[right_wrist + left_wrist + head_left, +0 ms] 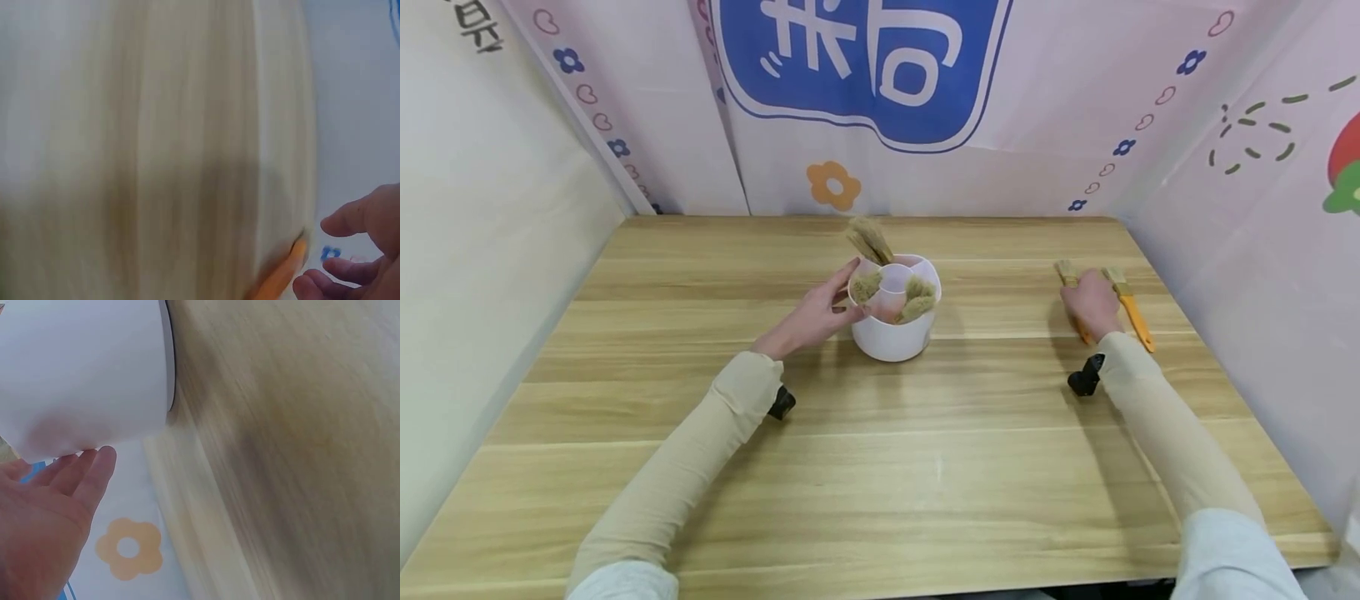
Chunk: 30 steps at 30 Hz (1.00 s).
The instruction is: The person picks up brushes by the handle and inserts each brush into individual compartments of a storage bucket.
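Note:
A white round container (891,343) with inner compartments stands on the table, and tan bristly tufts (917,300) poke up out of it. My left hand (816,315) touches its left side, thumb near the front rim and fingers further back. In the left wrist view the fingers (94,478) lie nearly straight against the white wall. Over at the right, my right hand (1093,304) reaches over a paintbrush (1082,332) with an orange handle. The right wrist view shows thumb and fingers apart, with the orange handle (281,275) close by the fingertips.
A second paintbrush (1138,323) with an orange handle lies just right of my right hand. The wooden table (880,467) meets a printed back wall (1000,179) and pale walls on both sides. Each wrist carries a small black camera (1086,377).

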### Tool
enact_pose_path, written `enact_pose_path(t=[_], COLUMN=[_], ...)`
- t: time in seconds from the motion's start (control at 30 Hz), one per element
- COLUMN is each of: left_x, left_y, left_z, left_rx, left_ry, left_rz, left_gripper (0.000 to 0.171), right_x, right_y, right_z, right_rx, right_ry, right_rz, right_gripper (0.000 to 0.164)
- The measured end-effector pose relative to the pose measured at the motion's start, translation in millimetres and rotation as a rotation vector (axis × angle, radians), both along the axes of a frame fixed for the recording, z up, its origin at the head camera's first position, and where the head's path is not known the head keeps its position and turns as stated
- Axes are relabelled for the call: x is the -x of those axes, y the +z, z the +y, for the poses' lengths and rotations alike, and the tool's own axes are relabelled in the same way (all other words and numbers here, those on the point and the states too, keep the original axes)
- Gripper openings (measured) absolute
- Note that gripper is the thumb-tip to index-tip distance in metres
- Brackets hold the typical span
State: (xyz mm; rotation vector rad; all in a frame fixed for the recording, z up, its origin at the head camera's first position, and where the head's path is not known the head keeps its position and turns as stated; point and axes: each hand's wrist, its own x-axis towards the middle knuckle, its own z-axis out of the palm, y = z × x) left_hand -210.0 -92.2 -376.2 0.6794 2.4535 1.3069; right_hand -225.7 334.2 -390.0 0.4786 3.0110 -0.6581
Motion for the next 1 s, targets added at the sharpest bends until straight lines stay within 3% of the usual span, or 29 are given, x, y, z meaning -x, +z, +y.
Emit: enact_pose_path(t=[0.03, 0.2, 0.37, 0.47, 0.63, 0.87, 0.93, 1.0], left_x=[-2.5, -2.2, -1.0, -2.6, -5.3, -15.9, -22.0, -27.2], left_y=[4.3, 2.7, -3.3, -3.1, -2.6, -6.6, -6.8, -6.4], left_z=[1.0, 0.5, -1.5, -0.7, 2.1, 7.7, 10.3, 13.4], left_rx=[0.005, 0.001, -0.040, -0.075, -0.114, -0.133, -0.146, -0.163], left_ry=[-0.003, -0.013, 0.026, 0.066, 0.192, 0.313, 0.329, 0.326], left_rz=[-0.005, 0.007, 0.031, 0.050, 0.121, 0.326, 0.346, 0.315], left_gripper=[0.081, 0.075, 0.061, 0.050, 0.039, 0.035, 0.037, 0.037], right_x=[0.2, 1.8, 6.1, 7.2, 8.2, 5.9, 5.3, 4.8], right_y=[-2.2, -9.9, -14.6, -16.1, -15.4, -11.2, -10.7, -10.4], right_z=[5.5, 19.4, 24.5, 27.5, 28.0, 22.3, 23.0, 24.3], right_rx=[-0.010, -0.043, -0.075, -0.080, -0.080, -0.059, -0.053, -0.051], right_ry=[-0.004, -0.034, -0.054, -0.046, -0.029, -0.028, -0.027, -0.026], right_rz=[-0.016, -0.076, -0.077, -0.073, -0.088, -0.134, -0.138, -0.132], right_gripper=[0.029, 0.031, 0.029, 0.029, 0.028, 0.029, 0.028, 0.028])
